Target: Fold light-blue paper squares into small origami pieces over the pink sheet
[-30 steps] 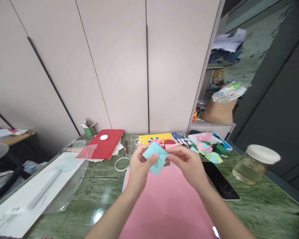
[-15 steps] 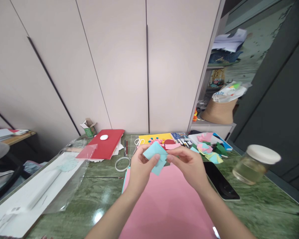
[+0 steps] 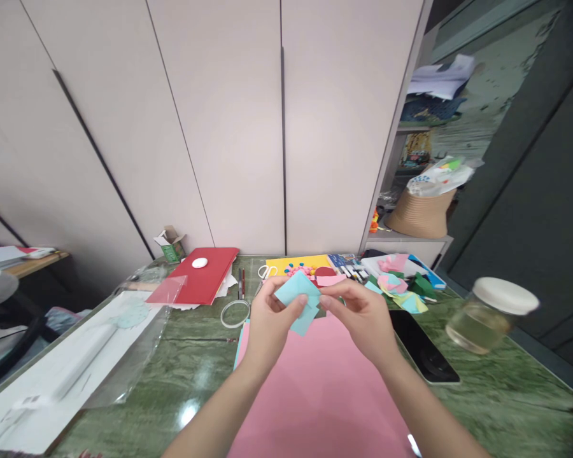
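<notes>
A small folded piece of light-blue paper (image 3: 298,290) is held up between both hands. My left hand (image 3: 273,321) pinches it, with the thumb flat across its front and the fingers behind. At its right corner, the thumb and forefinger of my right hand (image 3: 361,315) grip the edge. Crease lines cross the paper, and a lower flap points down. Beneath the hands lies a large pink sheet (image 3: 319,394), with a light-blue sheet edge showing at its left side.
A black phone (image 3: 424,346) and a lidded jar of pale liquid (image 3: 489,315) stand right. Folded paper pieces (image 3: 401,286) lie behind them. A tape roll (image 3: 235,314), white-handled scissors (image 3: 267,272) and a red folder (image 3: 210,273) lie left. A plastic sleeve (image 3: 138,350) covers white sheets.
</notes>
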`<state>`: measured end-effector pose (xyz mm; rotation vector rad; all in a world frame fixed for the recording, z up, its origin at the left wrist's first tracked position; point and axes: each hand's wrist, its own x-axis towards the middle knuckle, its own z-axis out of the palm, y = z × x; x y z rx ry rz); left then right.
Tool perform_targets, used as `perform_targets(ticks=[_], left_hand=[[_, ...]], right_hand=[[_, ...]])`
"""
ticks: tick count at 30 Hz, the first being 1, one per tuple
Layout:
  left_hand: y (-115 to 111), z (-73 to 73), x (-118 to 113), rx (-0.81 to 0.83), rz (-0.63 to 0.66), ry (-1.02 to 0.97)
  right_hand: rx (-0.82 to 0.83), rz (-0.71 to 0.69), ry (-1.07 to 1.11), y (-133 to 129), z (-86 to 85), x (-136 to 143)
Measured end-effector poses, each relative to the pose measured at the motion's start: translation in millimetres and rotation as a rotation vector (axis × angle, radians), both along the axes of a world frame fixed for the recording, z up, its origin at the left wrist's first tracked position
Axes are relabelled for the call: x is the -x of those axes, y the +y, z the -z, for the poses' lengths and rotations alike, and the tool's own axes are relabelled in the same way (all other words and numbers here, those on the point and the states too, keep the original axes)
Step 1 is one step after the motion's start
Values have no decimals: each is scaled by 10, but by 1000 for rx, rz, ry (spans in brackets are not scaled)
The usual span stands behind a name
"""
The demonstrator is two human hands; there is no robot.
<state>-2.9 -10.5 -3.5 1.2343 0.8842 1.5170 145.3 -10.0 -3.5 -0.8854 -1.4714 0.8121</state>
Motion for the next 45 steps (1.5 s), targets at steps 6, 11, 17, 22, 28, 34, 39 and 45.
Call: perform_targets(ticks=[6, 11, 17, 22, 28, 34, 39, 45], left_hand=[[10, -5, 0, 7, -4, -33], [27, 4, 1, 22, 123, -59], [27, 2, -1, 52, 149, -58], [19, 3, -10, 51, 121, -75], [6, 22, -10, 66, 131, -110], [9, 5, -9, 70, 185, -140], [40, 5, 19, 60, 176, -159], [51, 29, 13, 8, 45, -98]], right_hand=[[-45, 34, 8, 13, -6, 17], [-80, 79, 2, -5, 1, 24], [-96, 88, 0, -10, 9, 37], [-86, 78, 3, -12, 8, 43], [-87, 57, 9, -10, 32, 62], [-98, 59, 32, -5, 23, 73], [-87, 55, 31, 3, 24, 51], [-88, 67, 13, -8, 28, 72]])
